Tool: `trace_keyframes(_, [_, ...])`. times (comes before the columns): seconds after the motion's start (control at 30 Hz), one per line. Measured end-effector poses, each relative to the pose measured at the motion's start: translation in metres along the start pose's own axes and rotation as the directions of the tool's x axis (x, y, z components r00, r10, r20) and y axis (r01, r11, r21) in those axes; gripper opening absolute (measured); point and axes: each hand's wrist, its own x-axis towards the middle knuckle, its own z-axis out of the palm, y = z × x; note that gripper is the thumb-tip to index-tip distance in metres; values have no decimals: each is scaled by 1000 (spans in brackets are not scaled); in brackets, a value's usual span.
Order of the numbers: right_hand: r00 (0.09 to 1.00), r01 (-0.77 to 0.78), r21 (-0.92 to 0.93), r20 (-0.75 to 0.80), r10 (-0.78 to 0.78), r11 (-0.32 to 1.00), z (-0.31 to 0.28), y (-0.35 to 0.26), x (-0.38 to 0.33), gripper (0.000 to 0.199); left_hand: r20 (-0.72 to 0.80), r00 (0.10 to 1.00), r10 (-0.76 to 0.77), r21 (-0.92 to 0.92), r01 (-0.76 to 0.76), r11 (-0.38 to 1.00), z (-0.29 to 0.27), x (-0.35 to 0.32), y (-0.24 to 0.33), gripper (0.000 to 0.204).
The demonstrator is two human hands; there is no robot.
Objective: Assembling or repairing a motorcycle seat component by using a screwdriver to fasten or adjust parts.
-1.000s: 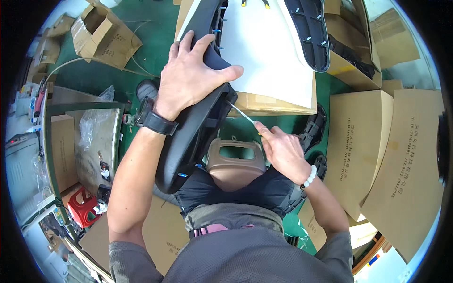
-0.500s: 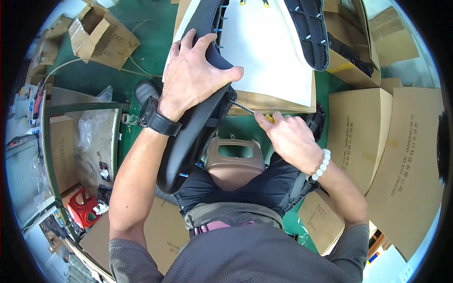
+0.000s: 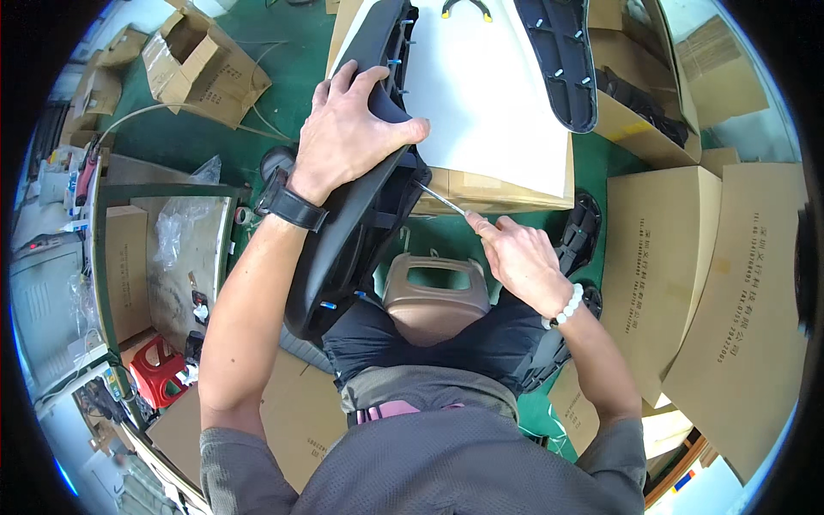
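Observation:
A long black padded panel (image 3: 337, 245) slants from the far edge of the white-topped carton toward my lap. Its ribbed underside faces right, with small blue and pale pegs along it. My left hand (image 3: 348, 137) lies over its middle, fingers on the top face and thumb across the right edge, gripping it. In my right hand (image 3: 521, 262) is a screwdriver (image 3: 445, 201), its thin metal shaft pointing up and left. The shaft's tip meets the panel's underside by a corner below my left thumb; the handle is hidden in my fist.
A similar black panel (image 3: 560, 69) lies underside up on the white sheet (image 3: 481, 94), near yellow-and-black pliers (image 3: 467, 9). Below stands a brown plastic stool (image 3: 436, 296) between my legs. Cartons (image 3: 657, 257) line the right; a green-framed metal shelf (image 3: 163, 275) and red stool (image 3: 157, 373) stand left.
My right hand has turned around the screwdriver, and its yellow handle is now covered. The right forearm has swung inward. My left hand keeps its grip on the panel, which has tilted slightly.

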Motion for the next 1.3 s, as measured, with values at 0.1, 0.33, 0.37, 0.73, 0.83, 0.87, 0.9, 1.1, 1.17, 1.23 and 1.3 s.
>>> trace_keyframes(0.1, [998,61,-56,35,-59,997,-14,-3,6,48,7,1000,-14,8,14,1000,1,0,-1,93])
trace_keyframes(0.33, [991,108,-179,96,-92,978,-26,-13,14,51,-56,998,22,-45,-25,999,7,-2,0,92])
trace_keyframes(0.37, [993,95,-89,79,-88,991,-20,-9,13,51,-69,997,33,-50,-37,998,7,-1,0,91])
trace_keyframes(0.73, [994,9,440,-103,41,898,39,-3,0,45,-65,997,44,-25,-46,999,4,-1,-3,90])
trace_keyframes(0.83, [991,33,309,-135,9,950,41,-4,-9,47,-39,997,64,-32,-66,997,2,-5,-5,93])
trace_keyframes(0.87, [993,19,292,-121,17,956,39,-3,-12,47,-44,998,50,-42,-52,998,0,-6,-5,97])
trace_keyframes(0.9, [995,5,273,-101,24,962,36,-5,-14,48,-44,998,40,-51,-42,998,-4,-12,-3,100])
trace_keyframes(1.1, [994,-78,233,-51,93,969,25,-19,-19,49,-5,998,-64,-20,63,998,-34,-81,-11,107])
trace_keyframes(1.17, [992,-86,247,-71,107,965,24,-20,-20,49,24,980,-197,-5,197,980,-45,-109,-11,100])
trace_keyframes(1.23, [988,-46,265,-130,83,963,26,-22,-23,47,33,967,-252,-58,253,966,-46,-120,-22,95])
trace_keyframes(1.3, [980,-5,274,-188,59,962,24,-20,-28,45,13,974,-227,-110,227,968,-48,-123,-29,93])
